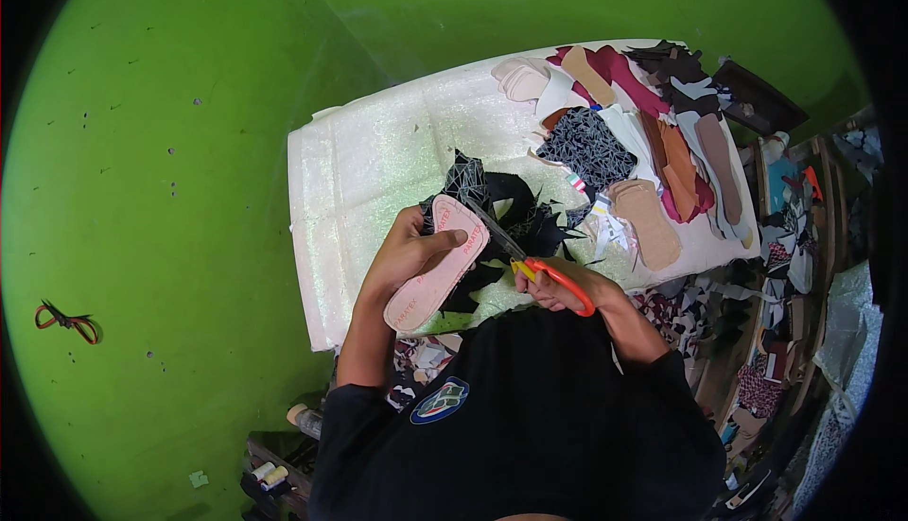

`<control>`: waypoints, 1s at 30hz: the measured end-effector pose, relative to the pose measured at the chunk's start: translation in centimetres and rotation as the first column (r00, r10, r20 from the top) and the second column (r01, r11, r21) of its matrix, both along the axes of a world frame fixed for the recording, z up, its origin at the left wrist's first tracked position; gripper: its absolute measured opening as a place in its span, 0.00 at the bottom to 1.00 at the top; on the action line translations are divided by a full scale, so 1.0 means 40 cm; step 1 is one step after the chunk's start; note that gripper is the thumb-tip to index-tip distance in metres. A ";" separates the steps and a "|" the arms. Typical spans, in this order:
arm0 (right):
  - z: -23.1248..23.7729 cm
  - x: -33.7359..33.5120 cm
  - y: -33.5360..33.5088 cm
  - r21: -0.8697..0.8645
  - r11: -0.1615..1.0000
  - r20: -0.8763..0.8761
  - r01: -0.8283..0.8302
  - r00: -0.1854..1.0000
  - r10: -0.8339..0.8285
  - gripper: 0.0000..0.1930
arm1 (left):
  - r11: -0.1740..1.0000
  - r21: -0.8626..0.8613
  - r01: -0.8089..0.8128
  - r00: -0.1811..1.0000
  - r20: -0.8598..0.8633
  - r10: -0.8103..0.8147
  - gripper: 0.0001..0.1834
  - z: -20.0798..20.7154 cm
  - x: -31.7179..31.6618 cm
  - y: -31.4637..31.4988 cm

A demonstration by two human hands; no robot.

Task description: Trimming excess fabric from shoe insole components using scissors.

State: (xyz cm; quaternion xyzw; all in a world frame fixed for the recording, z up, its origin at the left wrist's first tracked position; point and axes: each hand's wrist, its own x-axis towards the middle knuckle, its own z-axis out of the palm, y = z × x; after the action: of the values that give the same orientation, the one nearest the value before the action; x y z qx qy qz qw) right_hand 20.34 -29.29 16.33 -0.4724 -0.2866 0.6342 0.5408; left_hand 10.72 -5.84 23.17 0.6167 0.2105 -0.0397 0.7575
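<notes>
My left hand (405, 251) grips a pale pink insole (427, 286) with red print, thumb on its top face. Black fabric with a grey line pattern (465, 179) sticks out from behind the insole's far end. In my right hand (558, 286) is a pair of scissors (567, 285) with orange and yellow handles, my fingers wrapped round them. The blades point away and to the left, beside the insole's right edge; whether they are apart is hard to make out. Black fabric scraps (530, 228) lie on the table beneath and beyond the blades.
A table with a shiny white cover (355, 181) holds patterned fabric (588, 147), tan insole shapes (645, 223) and coloured cut pieces (673, 166) at the right. Shelves of scraps (761, 379) stand farther right. A green wall (161, 190), with a second pair of scissors (66, 322) hanging, rises at left.
</notes>
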 end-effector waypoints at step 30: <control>0.024 0.024 -0.026 -0.050 0.998 0.179 -0.027 0.983 0.036 0.33 | 0.974 0.181 0.135 0.979 -0.176 -0.103 0.07 0.014 -0.009 -0.014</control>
State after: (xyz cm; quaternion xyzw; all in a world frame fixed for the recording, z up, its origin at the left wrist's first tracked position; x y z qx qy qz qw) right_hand 21.31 -30.32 17.29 -0.5360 -0.3266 0.6041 0.4911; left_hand 10.35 -6.38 23.74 0.6930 0.2380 -0.1157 0.6706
